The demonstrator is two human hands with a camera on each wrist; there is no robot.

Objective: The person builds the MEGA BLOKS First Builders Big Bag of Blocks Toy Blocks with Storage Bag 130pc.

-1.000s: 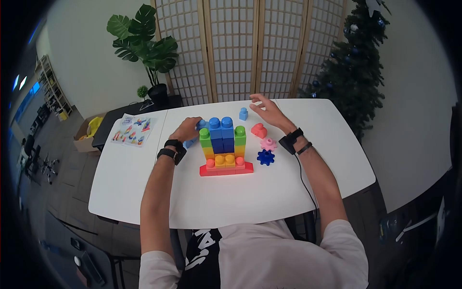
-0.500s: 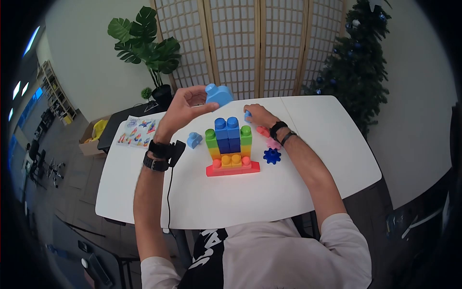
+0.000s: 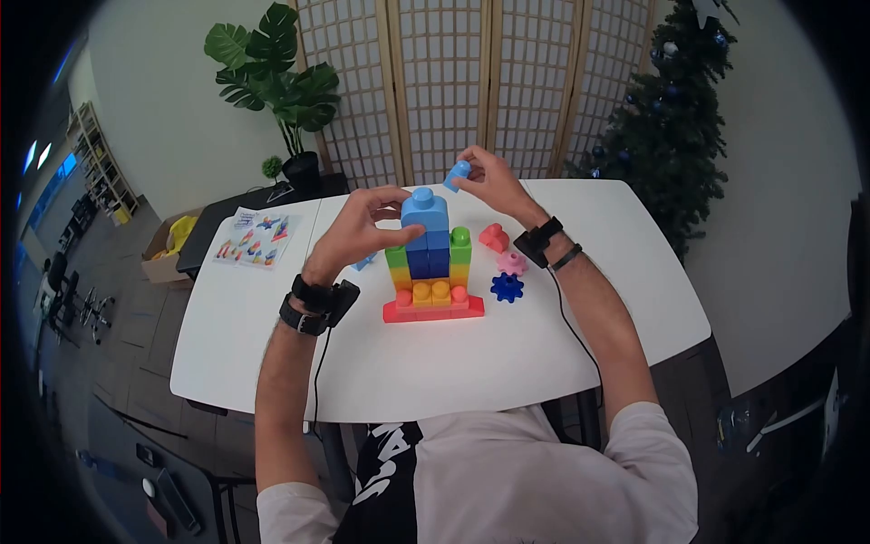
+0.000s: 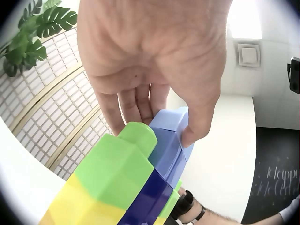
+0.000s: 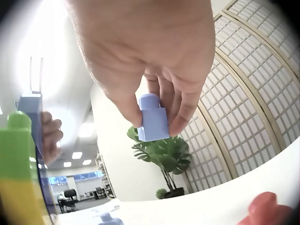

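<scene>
A light blue block (image 3: pixel 424 210) with one stud sits on top of the blue columns of a block structure (image 3: pixel 434 311) with a red base. The left hand (image 3: pixel 361 228) grips that block between thumb and fingers, and in the left wrist view the thumb lies along its side. Above the table, right of the structure's top, the right hand (image 3: pixel 497 187) pinches a small light blue block (image 3: pixel 458 175). In the right wrist view this small block (image 5: pixel 153 123) has its stud upward between thumb and fingers.
Right of the structure lie a red piece (image 3: pixel 494 238), a pink gear (image 3: pixel 511 263) and a dark blue gear (image 3: pixel 507 287). Another light blue piece (image 3: pixel 364 262) is partly hidden by the left hand. A printed sheet (image 3: pixel 256 238) rests at the table's left.
The left hand has carried the light blue block onto the structure's top, after lifting it over the table. The right hand has picked up the small block and raised it.
</scene>
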